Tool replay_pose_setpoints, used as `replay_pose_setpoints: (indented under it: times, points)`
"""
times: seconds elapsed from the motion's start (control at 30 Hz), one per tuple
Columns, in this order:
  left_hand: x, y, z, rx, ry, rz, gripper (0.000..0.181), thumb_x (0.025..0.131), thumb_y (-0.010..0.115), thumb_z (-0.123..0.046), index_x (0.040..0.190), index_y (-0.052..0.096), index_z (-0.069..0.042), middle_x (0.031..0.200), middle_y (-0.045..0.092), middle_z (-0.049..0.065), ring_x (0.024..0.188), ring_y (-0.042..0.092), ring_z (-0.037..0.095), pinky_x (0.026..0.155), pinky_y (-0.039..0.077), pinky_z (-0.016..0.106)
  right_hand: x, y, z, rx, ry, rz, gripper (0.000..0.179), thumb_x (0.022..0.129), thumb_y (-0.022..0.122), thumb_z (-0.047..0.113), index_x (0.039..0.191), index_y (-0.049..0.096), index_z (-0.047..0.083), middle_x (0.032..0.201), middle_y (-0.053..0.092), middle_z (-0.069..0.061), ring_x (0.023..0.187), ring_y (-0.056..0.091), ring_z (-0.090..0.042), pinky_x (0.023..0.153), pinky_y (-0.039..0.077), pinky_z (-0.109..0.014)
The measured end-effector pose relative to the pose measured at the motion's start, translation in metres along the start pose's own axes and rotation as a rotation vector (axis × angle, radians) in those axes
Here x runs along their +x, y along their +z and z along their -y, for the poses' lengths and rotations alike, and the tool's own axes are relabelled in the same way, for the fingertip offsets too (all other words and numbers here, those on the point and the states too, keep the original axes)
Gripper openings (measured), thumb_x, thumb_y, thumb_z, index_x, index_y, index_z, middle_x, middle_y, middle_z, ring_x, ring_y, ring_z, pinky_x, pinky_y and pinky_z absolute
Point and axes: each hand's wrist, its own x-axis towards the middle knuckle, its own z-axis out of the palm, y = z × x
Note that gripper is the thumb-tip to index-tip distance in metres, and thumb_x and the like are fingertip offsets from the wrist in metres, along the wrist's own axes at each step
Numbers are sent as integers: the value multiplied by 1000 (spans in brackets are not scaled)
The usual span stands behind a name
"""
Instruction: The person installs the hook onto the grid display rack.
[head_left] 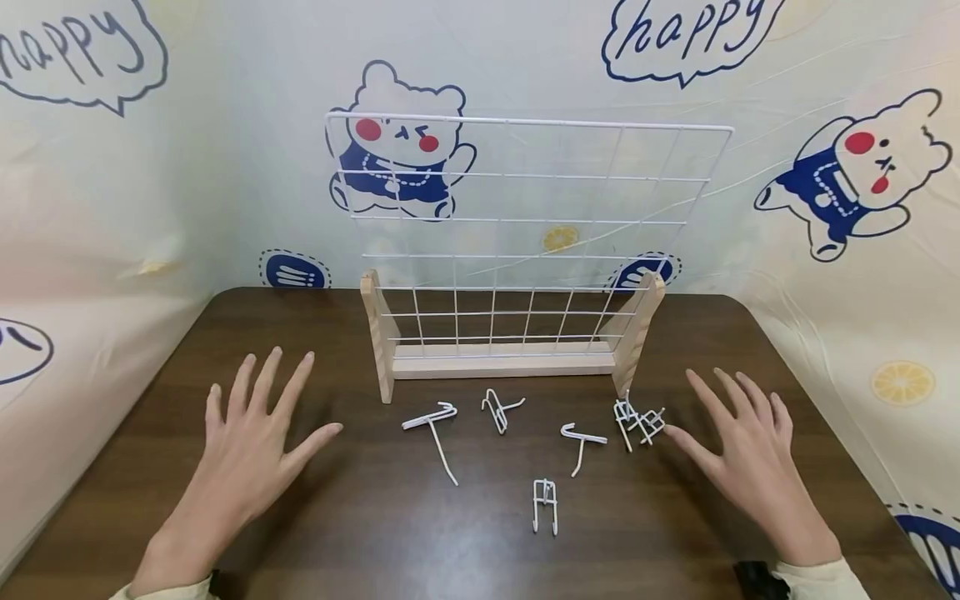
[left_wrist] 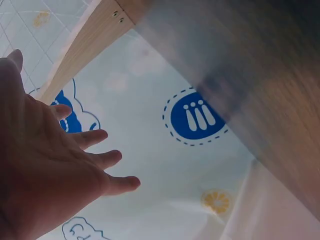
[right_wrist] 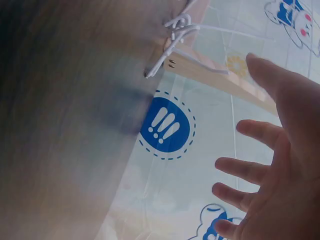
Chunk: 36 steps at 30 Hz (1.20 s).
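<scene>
My left hand (head_left: 251, 454) is spread over the left part of the table, fingers straight and holding nothing. On the right side my right hand (head_left: 750, 450) is spread too, its thumb tip right by a cluster of white wire hooks (head_left: 639, 422). Between the hands lie more white hooks: a long one (head_left: 435, 425), a small one (head_left: 498, 410), another with a bent prong (head_left: 581, 442), and one nearest me (head_left: 545, 500). Behind them stands a white wire grid rack (head_left: 495, 313) on a wooden base (head_left: 502, 363). In the right wrist view some hooks (right_wrist: 180, 32) show beyond the thumb.
The dark wooden table (head_left: 360, 533) has its back edge close behind the rack. A wooden side support (head_left: 378, 337) holds the grid at the left, another (head_left: 637, 337) at the right. A printed curtain (head_left: 247, 167) with bears hangs behind and at both sides.
</scene>
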Motion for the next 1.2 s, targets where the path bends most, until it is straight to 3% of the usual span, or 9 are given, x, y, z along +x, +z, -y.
replay_pose_setpoints:
  times: [0.1, 0.2, 0.47, 0.67, 0.8, 0.93, 1.07, 1.2]
  points:
    - [4, 1, 0, -35, 10, 36, 88, 91, 59, -60, 160, 13, -30, 162, 16, 20, 149, 8, 44, 108, 1, 76, 2, 2, -1, 3, -14, -17, 70, 81, 79, 38, 142, 54, 18, 134, 52, -24, 126, 42, -44, 93, 27, -70]
    - [9, 0, 0, -66, 31, 59, 85, 94, 58, -57, 161, 12, -30, 161, 18, 21, 147, 12, 46, 108, 3, 76, 3, 5, -1, 37, -22, -5, 59, 83, 79, 31, 135, 59, 13, 126, 58, -23, 118, 48, -44, 84, 32, -66]
    - [34, -11, -8, -206, 67, 86, 73, 99, 57, -47, 159, 21, -29, 158, 26, 19, 142, 24, 46, 107, 13, 73, 9, 8, -6, 112, -80, 72, 46, 87, 77, 23, 127, 64, 6, 117, 66, -20, 106, 63, -42, 83, 47, -62]
    - [60, -18, -13, -357, 85, 75, 63, 101, 56, -40, 156, 30, -21, 157, 31, 13, 143, 28, 39, 109, 25, 67, 15, 11, -10, 173, -115, 159, 39, 87, 77, 15, 121, 66, 2, 107, 72, -12, 84, 69, -22, 73, 55, -44]
    - [80, -20, -14, -468, 92, 35, 58, 103, 55, -34, 154, 34, -16, 154, 37, 12, 140, 35, 35, 109, 30, 63, 27, 12, -11, 207, -134, 276, 34, 88, 75, 14, 119, 67, 0, 107, 71, -11, 77, 66, -13, 68, 55, -38]
    - [101, -20, -15, -588, 65, 14, 54, 104, 52, -33, 153, 35, -18, 151, 43, 11, 136, 42, 33, 108, 34, 60, 43, 10, -9, 255, -140, 420, 31, 91, 73, 15, 116, 68, -2, 107, 72, -11, 79, 67, -14, 69, 57, -39]
    - [120, -15, -20, -770, 45, 25, 50, 106, 45, -33, 153, 35, -17, 151, 43, 9, 139, 41, 29, 111, 35, 55, 58, 5, -6, 271, -135, 508, 33, 91, 72, 11, 118, 65, -5, 94, 72, -6, 80, 67, -15, 68, 56, -38]
    - [137, -7, -27, -935, 52, -4, 48, 109, 38, -34, 149, 41, -9, 146, 49, 12, 137, 44, 27, 113, 36, 42, 66, 3, -5, 276, -136, 566, 35, 90, 71, 11, 121, 63, -5, 89, 72, -3, 81, 68, -16, 69, 57, -40]
